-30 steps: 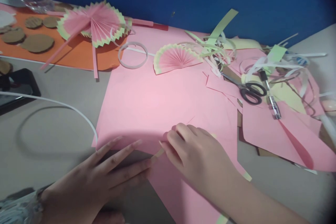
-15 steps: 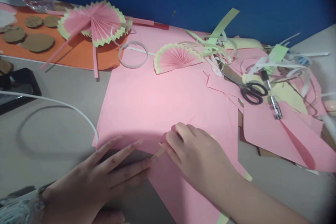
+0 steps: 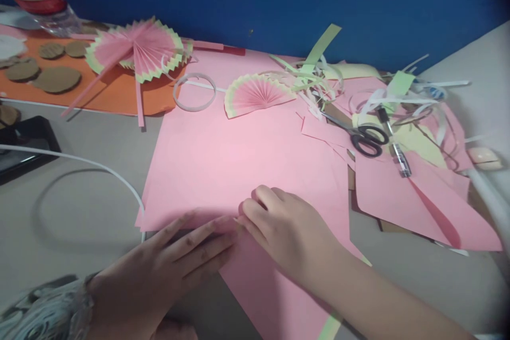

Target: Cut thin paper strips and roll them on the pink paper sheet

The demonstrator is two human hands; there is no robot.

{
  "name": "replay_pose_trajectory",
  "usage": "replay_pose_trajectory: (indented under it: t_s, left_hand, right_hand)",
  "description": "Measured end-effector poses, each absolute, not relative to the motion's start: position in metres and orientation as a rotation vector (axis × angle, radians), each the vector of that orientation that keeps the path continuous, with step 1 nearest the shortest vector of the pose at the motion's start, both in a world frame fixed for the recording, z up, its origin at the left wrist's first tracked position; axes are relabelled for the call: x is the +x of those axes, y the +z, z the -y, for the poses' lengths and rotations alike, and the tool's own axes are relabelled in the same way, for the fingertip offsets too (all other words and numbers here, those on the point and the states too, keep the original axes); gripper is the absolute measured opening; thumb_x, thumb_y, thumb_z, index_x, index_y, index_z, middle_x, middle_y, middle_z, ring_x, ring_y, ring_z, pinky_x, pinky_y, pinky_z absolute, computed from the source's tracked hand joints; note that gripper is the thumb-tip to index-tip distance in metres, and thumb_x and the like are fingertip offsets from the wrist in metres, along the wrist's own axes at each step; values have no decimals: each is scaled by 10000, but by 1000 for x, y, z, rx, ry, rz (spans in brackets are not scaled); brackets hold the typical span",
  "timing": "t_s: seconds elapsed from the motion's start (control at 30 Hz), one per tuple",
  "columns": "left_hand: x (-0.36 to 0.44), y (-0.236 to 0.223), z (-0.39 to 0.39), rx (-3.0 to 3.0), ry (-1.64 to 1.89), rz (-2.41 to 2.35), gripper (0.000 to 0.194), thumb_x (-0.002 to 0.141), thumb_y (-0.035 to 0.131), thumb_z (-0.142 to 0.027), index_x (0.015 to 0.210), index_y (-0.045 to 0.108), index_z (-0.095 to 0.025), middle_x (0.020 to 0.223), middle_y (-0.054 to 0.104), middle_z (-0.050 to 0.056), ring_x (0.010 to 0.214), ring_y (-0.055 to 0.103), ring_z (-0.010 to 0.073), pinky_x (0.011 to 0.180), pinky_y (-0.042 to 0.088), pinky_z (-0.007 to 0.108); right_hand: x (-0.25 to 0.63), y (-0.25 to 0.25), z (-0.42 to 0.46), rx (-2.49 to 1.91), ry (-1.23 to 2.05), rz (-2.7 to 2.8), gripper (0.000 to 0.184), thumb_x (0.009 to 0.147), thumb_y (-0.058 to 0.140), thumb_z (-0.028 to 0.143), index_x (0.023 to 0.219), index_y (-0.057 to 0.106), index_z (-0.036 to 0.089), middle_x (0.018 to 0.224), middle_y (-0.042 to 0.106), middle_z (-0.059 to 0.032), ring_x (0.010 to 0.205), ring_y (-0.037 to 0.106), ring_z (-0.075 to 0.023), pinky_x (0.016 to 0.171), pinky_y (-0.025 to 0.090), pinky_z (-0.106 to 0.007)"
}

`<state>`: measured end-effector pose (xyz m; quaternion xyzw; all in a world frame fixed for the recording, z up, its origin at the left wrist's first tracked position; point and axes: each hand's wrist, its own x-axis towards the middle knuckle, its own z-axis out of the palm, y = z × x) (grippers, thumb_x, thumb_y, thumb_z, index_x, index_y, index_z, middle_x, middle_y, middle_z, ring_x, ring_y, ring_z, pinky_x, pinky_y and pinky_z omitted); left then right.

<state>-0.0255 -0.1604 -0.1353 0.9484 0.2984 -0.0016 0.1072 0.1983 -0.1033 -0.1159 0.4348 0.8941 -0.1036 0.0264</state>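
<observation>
Okay, so the left hand (image 3: 159,265) is spreading its fingers beside the curled right hand (image 3: 287,228), both overlapping the flat pink paper sheet (image 3: 239,154) that's lying on the grey table (image 3: 91,207). Can't tell what the right's pinching.

And here's the left hand (image 3: 171,255), reaching in from the lower left, back turned up, fingers long and fairly straight, fanned slightly apart and pointing across to the right! Its thumb (image 3: 175,330) sits low, by the bottom edge, only partly in view. Over to the right hand (image 3: 282,223): knuckles up, fingers curled inward in a compact bend, their tips tucked largely out of sight. The two hands come together at the fingertips, so close that contact is hard to judge. Behind the right hand, the bare right forearm (image 3: 374,295) slants away toward the lower right, wrist nearly straight.
</observation>
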Motion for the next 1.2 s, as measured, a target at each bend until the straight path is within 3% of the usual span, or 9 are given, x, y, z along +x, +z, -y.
replay_pose_trajectory:
  t_s: [0.33, 0.77, 1.0, 1.2]
  left_hand:
    - [-25, -137, 164, 2736, -5, -929, 819, 797, 390, -674, 1461, 174, -247, 1512, 254, -44, 1390, 146, 203, 1127, -84, 406]
    - [-27, -137, 163, 2794, -11, -911, 894, 754, 426, -702, 1464, 165, -227, 1504, 284, -30, 1407, 55, 184, 1133, -73, 367]
    - [-25, -136, 163, 2756, -32, -935, 848, 774, 413, -687, 1462, 174, -251, 1510, 271, -22, 1400, 123, 216, 1126, -81, 381]
    - [-28, -135, 162, 2759, -24, -884, 866, 777, 434, -666, 1467, 135, -238, 1503, 287, -32, 1393, 142, 185, 1126, -69, 349]
  right_hand:
    - [201, -115, 100, 1299, -379, -2749, 215, 920, 434, 252, 732, 529, 207, 710, 471, 8, 602, 421, -144, 527, 227, -279]
    - [201, -119, 101, 1300, -360, -2784, 229, 922, 439, 264, 739, 559, 193, 706, 479, 0, 599, 430, -141, 524, 239, -273]
    - [203, -103, 95, 1389, -603, -2706, 254, 931, 414, 298, 753, 549, 177, 726, 535, -5, 636, 500, -144, 540, 307, -269]
    - [202, -92, 96, 1532, -368, -2614, 234, 922, 419, 261, 745, 551, 183, 637, 555, 0, 555, 506, -159, 516, 285, -286]
